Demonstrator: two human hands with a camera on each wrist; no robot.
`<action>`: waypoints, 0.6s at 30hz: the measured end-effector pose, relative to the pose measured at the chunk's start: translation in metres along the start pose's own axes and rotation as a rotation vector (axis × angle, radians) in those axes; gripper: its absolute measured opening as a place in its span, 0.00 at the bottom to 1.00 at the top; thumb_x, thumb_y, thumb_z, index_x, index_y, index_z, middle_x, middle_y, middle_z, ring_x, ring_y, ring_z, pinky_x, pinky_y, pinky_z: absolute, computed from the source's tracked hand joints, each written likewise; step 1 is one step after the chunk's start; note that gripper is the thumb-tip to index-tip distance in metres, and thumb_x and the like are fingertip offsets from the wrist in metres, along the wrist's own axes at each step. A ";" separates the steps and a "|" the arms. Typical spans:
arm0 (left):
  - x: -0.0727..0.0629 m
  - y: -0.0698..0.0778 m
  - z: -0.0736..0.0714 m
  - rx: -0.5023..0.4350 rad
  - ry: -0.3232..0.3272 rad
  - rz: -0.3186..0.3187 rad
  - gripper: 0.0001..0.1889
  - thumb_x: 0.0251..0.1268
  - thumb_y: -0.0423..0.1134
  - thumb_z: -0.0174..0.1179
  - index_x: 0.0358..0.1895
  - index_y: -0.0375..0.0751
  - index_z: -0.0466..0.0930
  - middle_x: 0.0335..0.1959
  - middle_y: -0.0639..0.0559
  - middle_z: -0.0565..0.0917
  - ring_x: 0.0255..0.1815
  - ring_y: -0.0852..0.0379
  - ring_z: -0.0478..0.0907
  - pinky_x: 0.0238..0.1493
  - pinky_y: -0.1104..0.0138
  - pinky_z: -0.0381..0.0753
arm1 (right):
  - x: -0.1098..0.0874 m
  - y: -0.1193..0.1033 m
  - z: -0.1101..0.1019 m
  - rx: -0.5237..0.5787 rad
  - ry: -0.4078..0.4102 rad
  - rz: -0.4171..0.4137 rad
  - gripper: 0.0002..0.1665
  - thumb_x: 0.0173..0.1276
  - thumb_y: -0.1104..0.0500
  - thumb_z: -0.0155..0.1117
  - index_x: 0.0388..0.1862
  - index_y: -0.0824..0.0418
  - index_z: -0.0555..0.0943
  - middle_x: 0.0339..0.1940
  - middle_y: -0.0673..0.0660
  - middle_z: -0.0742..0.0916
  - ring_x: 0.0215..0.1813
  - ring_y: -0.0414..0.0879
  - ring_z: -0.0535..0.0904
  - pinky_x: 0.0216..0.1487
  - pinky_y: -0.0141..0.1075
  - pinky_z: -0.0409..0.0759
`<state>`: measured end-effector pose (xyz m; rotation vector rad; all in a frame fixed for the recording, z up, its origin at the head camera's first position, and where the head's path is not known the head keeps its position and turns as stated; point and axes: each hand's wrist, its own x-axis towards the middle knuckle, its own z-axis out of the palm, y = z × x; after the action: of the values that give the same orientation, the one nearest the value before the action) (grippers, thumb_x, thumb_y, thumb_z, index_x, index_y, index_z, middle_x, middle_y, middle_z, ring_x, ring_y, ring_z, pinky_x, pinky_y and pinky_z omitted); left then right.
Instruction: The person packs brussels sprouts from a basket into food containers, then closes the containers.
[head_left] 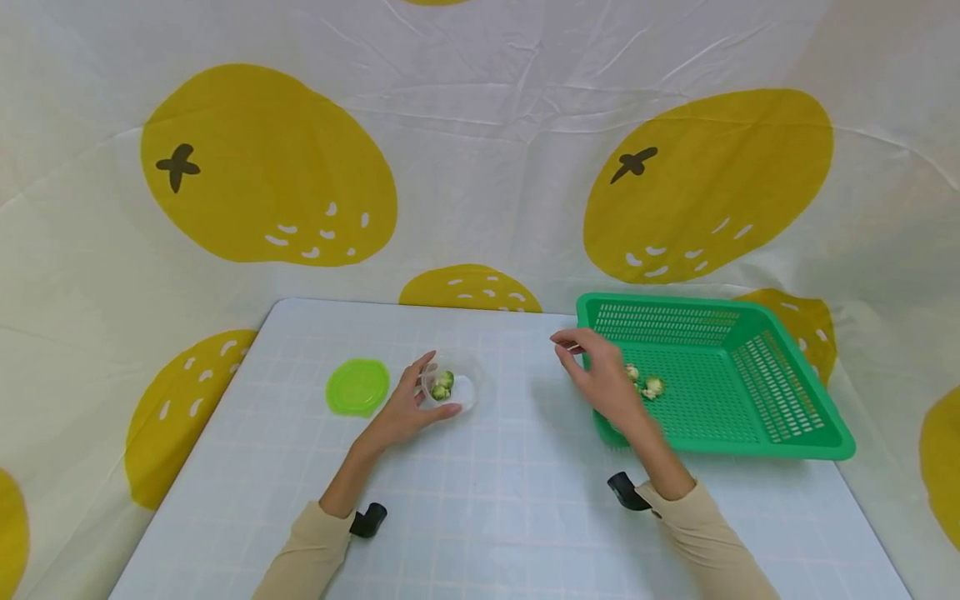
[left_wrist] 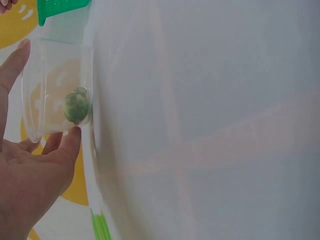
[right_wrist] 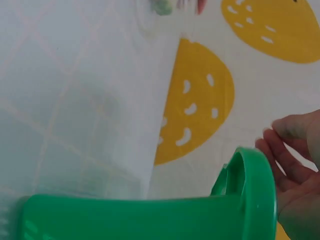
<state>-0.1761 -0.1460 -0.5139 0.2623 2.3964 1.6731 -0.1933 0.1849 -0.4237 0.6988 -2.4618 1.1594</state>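
My left hand [head_left: 405,410] grips a clear plastic tub [head_left: 465,390] on the table, thumb on the near side and fingers round the far side. Inside the tub lie a few small green Brussels sprouts [head_left: 442,385]; in the left wrist view a Brussels sprout [left_wrist: 76,107] shows through the wall near the bottom. Over the left rim of a green plastic basket [head_left: 720,400] hovers my right hand [head_left: 603,379], its fingers loosely bent with nothing between them. More Brussels sprouts [head_left: 654,387] sit in the basket's left part, partly hidden by this hand.
A bright green lid [head_left: 357,387] lies flat on the table to the left of my left hand. The table [head_left: 480,517] has a pale checked cover. Behind it hangs a white cloth [head_left: 480,183] printed with yellow fruit.
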 end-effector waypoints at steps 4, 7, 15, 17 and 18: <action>0.001 0.000 0.000 -0.005 -0.002 0.004 0.57 0.59 0.49 0.77 0.84 0.51 0.45 0.82 0.43 0.49 0.82 0.46 0.50 0.78 0.49 0.59 | -0.005 0.009 -0.009 -0.026 0.016 0.021 0.10 0.73 0.69 0.65 0.52 0.67 0.85 0.48 0.61 0.88 0.47 0.53 0.84 0.49 0.52 0.85; 0.001 -0.001 0.000 -0.007 -0.003 0.006 0.57 0.59 0.49 0.77 0.84 0.51 0.45 0.82 0.42 0.49 0.82 0.45 0.50 0.78 0.49 0.60 | -0.009 0.015 -0.017 -0.047 0.018 0.039 0.11 0.73 0.69 0.65 0.53 0.67 0.85 0.49 0.61 0.88 0.48 0.53 0.84 0.49 0.48 0.85; 0.002 -0.002 0.001 -0.033 -0.001 0.027 0.55 0.61 0.44 0.76 0.84 0.48 0.46 0.82 0.39 0.48 0.83 0.42 0.49 0.78 0.46 0.58 | -0.023 0.030 -0.033 -0.070 0.007 0.054 0.13 0.73 0.70 0.64 0.54 0.71 0.83 0.49 0.64 0.87 0.49 0.57 0.84 0.45 0.41 0.85; 0.002 -0.002 0.001 -0.036 0.001 0.023 0.55 0.61 0.44 0.76 0.84 0.49 0.46 0.82 0.40 0.48 0.83 0.43 0.49 0.78 0.47 0.58 | -0.026 0.035 -0.036 -0.071 -0.007 0.049 0.13 0.72 0.72 0.64 0.54 0.72 0.83 0.49 0.65 0.87 0.49 0.58 0.84 0.45 0.44 0.86; 0.002 -0.002 0.001 -0.037 0.001 0.024 0.55 0.61 0.44 0.76 0.84 0.49 0.46 0.82 0.39 0.48 0.83 0.43 0.48 0.78 0.47 0.57 | -0.028 0.037 -0.038 -0.074 -0.021 0.051 0.13 0.72 0.72 0.64 0.54 0.72 0.83 0.49 0.66 0.87 0.49 0.59 0.84 0.46 0.46 0.86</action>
<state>-0.1776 -0.1450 -0.5166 0.2857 2.3693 1.7262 -0.1877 0.2425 -0.4368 0.6333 -2.5394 1.0784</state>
